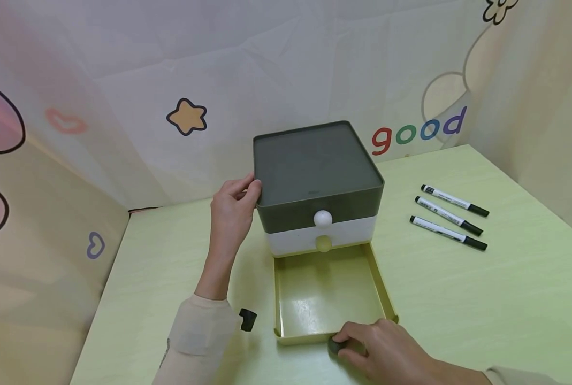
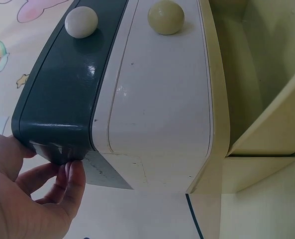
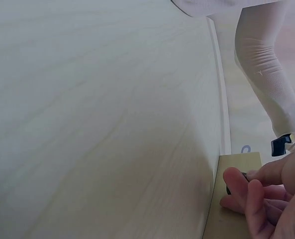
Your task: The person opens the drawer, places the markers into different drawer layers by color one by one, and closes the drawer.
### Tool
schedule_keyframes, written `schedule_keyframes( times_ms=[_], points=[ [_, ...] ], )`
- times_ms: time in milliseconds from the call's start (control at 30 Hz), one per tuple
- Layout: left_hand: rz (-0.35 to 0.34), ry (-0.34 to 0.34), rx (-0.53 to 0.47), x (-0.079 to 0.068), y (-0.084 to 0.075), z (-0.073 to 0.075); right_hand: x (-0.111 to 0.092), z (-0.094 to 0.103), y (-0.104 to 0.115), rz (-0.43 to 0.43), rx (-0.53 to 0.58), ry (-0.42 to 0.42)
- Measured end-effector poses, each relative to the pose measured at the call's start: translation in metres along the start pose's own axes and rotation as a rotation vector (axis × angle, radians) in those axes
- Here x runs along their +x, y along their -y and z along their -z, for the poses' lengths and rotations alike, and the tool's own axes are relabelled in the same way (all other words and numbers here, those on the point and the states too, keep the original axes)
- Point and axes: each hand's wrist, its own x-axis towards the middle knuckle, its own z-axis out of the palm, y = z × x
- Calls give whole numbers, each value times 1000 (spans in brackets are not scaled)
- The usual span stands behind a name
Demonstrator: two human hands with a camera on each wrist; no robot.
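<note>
The stacked plastic drawer chest [image 1: 317, 174], dark grey over white over yellow-green, stands on the pale green table [image 1: 512, 305], bottom level drawn well out. From here I judge it stiff and fairly light, its smooth walls apt to slip, so the raised top rim seems the place to brace it. The shallow yellow-green plastic drawer [image 1: 331, 294] looks thin and rigid; I'd expect it to run best kept square. My left grip [image 1: 233, 211] is clamped on the chest's left upper edge, fingers bent. Three slim white markers with black caps [image 1: 442, 213] lie apart to the right. Smallest is the round dark knob [image 1: 335, 346] on the drawer's front, pinched in my right grip [image 1: 382, 345]; slick perhaps, but centred for pulling.
</note>
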Motion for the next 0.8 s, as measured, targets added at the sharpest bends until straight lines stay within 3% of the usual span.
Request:
schedule_keyframes(
  times_ms=[200,500,800],
  points=[
    [-3,-1,7,0,0,0,-2,-1,-1,16,-17,-12],
    [-9,-3,16,0,0,1,-5,0,-2,36,51,33],
    [-10,1,28,0,1,1,-7,2,1,2,73,77]
  ],
)
